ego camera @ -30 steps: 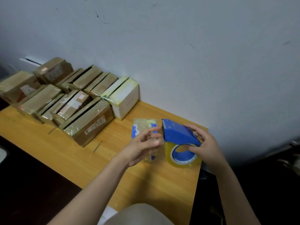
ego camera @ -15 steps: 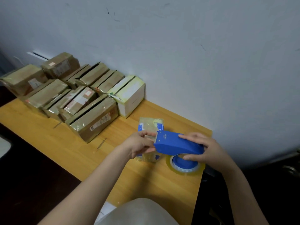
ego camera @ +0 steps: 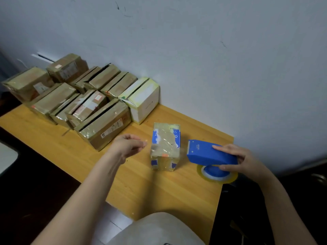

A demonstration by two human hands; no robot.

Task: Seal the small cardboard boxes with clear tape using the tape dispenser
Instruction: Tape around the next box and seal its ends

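Box (ego camera: 166, 147) looks light, stiff, tape-slick, so grab its sides; left hand (ego camera: 129, 145) loose and empty, right hand (ego camera: 243, 162) grips dispenser (ego camera: 208, 153).

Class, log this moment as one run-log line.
left hand: fingers curled, left of small box, apart | right hand: grips tape dispenser | small box: tape-covered, on table

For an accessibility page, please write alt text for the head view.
A person's right hand grips a blue tape dispenser over a wooden table, beside a small tape-wrapped box; the left hand hovers at its other side. Taped boxes stand by the wall.
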